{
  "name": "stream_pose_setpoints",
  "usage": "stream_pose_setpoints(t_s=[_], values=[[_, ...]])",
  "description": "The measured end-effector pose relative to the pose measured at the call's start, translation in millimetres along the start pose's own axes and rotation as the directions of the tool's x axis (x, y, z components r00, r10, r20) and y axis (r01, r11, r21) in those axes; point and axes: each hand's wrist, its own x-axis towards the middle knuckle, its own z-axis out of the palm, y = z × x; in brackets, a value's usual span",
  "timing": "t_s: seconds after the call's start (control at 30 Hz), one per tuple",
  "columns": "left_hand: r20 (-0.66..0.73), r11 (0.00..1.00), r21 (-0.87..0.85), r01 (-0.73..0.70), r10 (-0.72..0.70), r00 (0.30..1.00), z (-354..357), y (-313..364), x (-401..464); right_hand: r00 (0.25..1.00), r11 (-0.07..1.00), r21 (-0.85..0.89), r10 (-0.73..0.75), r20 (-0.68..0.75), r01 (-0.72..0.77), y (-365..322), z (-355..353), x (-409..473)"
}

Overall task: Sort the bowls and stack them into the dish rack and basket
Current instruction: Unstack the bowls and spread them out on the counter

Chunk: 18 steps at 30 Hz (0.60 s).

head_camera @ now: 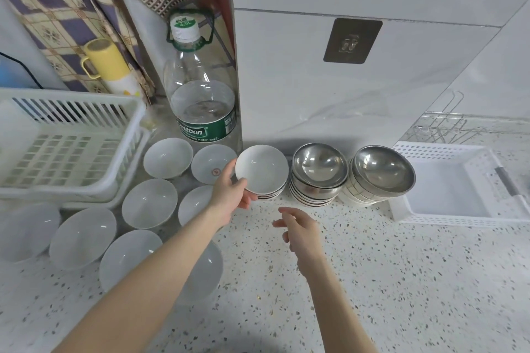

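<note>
My left hand point(231, 195) grips the near-left rim of a small white bowl point(262, 170), the top one of a short stack against the wall. My right hand point(298, 229) hovers over the counter just in front of that stack, fingers loosely curled, holding nothing. Two stacks of steel bowls point(319, 172) point(383, 170) stand to the right. Several white ceramic bowls point(149, 203) lie spread over the counter on the left. A white dish rack point(71, 146) sits at far left, and a white perforated basket point(459, 189) at far right.
A large water bottle point(200, 94) stands behind the bowls beside a wall corner. A yellow mug point(106, 61) sits behind the rack. A wire rack point(447, 126) is behind the basket. Speckled countertop point(372, 281) stretches along the front.
</note>
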Motion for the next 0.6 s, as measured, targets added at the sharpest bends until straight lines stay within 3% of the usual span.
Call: stream_pose_setpoints(t_s=[0.3, 0.6], values=[[-0.015, 0.990, -0.141, -0.023, 0.021, 1.000, -35, 2, -26, 0.968, 0.974, -0.191, -0.156, -0.196, 0.118, -8, 28, 16], [-0.142, 0.957, -0.283, -0.069, 0.029, 0.989, -65, -12, -49, 0.969, 0.973, -0.214, -0.130, -0.210, 0.084, -23, 61, 35]])
